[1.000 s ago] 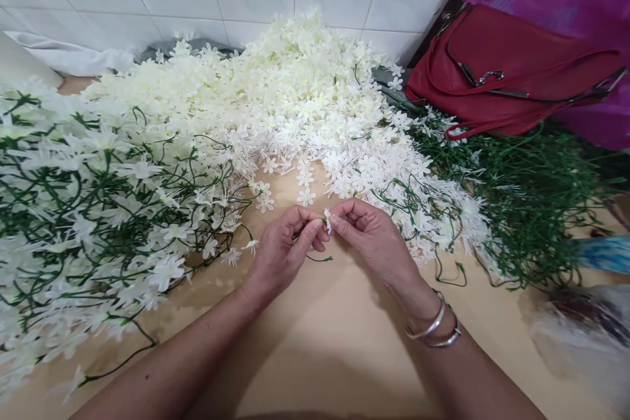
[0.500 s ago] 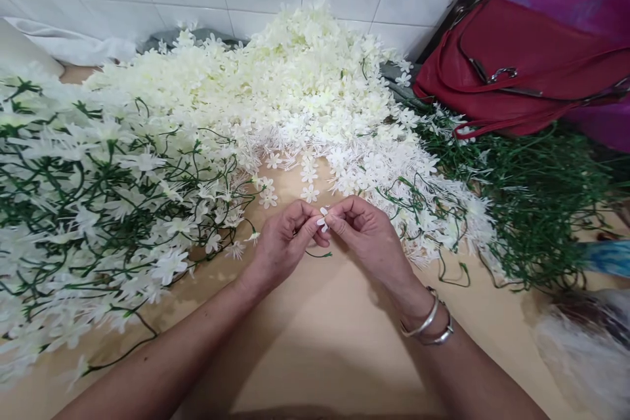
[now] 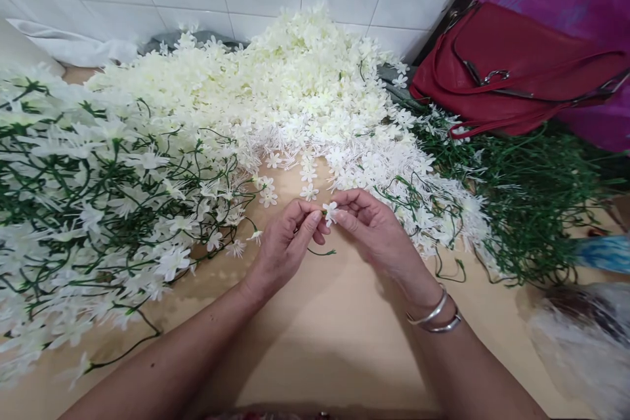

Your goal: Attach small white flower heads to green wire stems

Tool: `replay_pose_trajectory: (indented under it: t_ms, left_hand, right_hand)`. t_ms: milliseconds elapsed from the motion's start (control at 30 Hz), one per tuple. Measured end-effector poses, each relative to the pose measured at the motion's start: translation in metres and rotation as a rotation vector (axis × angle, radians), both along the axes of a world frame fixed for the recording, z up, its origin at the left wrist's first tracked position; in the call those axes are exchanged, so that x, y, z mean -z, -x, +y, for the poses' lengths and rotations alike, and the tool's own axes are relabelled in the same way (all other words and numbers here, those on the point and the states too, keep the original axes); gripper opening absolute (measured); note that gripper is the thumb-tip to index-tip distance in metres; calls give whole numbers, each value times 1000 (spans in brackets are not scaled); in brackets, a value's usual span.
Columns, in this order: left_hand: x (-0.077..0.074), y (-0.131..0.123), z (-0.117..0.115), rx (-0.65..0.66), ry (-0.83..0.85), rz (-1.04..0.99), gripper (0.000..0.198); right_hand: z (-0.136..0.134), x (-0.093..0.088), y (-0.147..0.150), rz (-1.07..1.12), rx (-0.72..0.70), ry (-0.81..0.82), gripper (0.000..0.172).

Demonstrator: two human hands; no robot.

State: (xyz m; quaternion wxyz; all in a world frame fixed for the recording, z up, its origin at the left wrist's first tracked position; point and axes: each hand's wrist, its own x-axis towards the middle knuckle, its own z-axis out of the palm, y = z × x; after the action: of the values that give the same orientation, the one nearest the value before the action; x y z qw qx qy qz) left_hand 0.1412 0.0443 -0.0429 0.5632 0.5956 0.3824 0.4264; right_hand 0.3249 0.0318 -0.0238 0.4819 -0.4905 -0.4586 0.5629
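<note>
Between my two hands, above the table, is a small white artificial flower [image 3: 330, 213]. My left hand [image 3: 296, 233] is closed, thumb and finger pinching a green stem [image 3: 323, 252] right behind the bloom; the stem's loose end pokes out below the fingers. From the other side my right hand [image 3: 367, 226] pinches the petals between thumb and forefinger. Just beyond my hands lie a few loose white blossoms [image 3: 309, 191] in a short row on the table. The rest of the stem is hidden in my left hand.
A big heap of cream-white petals [image 3: 305, 72] rises against the tiled wall. Finished-looking flowers with stems [image 3: 98, 210] pile up at left. Bare green stems [image 3: 536, 203], a red handbag [image 3: 526, 65] and a clear plastic bag [image 3: 585, 335] lie at right on the tan table [image 3: 315, 354].
The flower has turned so its face shows more fully, and its green base now shows by my left fingertips. My right fingers have opened slightly around the petals.
</note>
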Motion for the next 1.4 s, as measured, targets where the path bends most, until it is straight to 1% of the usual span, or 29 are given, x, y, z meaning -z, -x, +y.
replay_pose_trajectory:
  t_ms: [100,200,400,467,533,600,633,700,767,867,933,1033,1067,1133,1200,1233,1267,1333,1400]
  left_hand:
    - [-1,1,-2,19,-27,72,23]
    - [-2,2,-1,18,-50,158,22]
    - [-4,4,0,39,-71,225,22]
    - [-5,3,-3,47,-149,301,21]
    - [-5,1,-8,80,-323,419,17]
    - [-4,0,-14,118,-501,517,15]
    - [-3,0,-16,128,-559,542,15]
    - [-2,1,-18,131,-605,567,14]
    - [-1,1,-18,131,-614,571,13]
    - [-3,2,-17,115,-590,546,10]
    - [-4,2,-16,58,-538,532,8]
    - [-4,2,-14,-80,-473,507,6]
    - [-3,2,-14,-129,-466,485,6]
    - [-1,2,-12,-206,-453,418,17]
    - [0,2,-9,-246,-455,347,28]
    - [1,2,-8,-250,-465,318,30]
    - [2,3,-6,-249,-479,294,29]
    - [3,3,-4,-236,-486,264,24]
    - [4,4,-4,-231,-437,254,17]
  right_hand:
    - [1,4,2,-9,-6,-24,25]
    - [1,6,3,-31,-17,-25,24]
    - [1,2,0,-69,-36,-4,29]
    - [2,-1,-3,-73,-24,-9,30]
    - [3,-5,-5,-117,21,-44,26]
    - [4,-8,-6,-214,67,-112,18]
    - [6,-9,-6,-275,82,-150,13]
    - [10,-11,-2,-402,96,-229,3]
    - [17,-10,4,-538,65,-304,7]
    - [33,-9,16,-738,-52,-385,10]
    - [44,-9,23,-857,-102,-387,12]
    - [54,-11,27,-971,-130,-378,16]
    - [55,-12,26,-972,-122,-373,18]
    - [53,-16,21,-885,-88,-339,17]
    - [47,-20,14,-687,-85,-267,12]
    - [44,-21,11,-566,-109,-224,8]
    - [41,-22,7,-452,-134,-180,4]
    - [36,-24,2,-291,-175,-101,11]
    - [31,-23,-3,-239,-190,-46,18]
